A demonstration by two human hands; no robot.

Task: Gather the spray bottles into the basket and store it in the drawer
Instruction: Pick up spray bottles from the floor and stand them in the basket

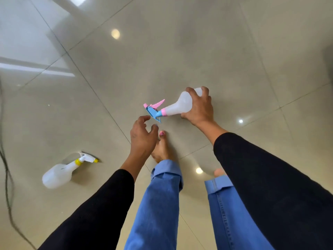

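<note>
My right hand (199,108) grips the body of a white spray bottle (178,105) with a pink and blue trigger head (154,110), held tilted above the floor with the head pointing left. Just below that trigger head hovers my left hand (142,136), fingers loosely curled and holding nothing. A second white spray bottle (60,171) with a yellow and white trigger head lies on its side on the floor at the lower left. No basket or drawer is in view.
Glossy beige floor tiles (180,51) fill the view. My bare feet (162,150) and blue jeans legs stand under my hands. A dark cable (7,177) runs along the left edge.
</note>
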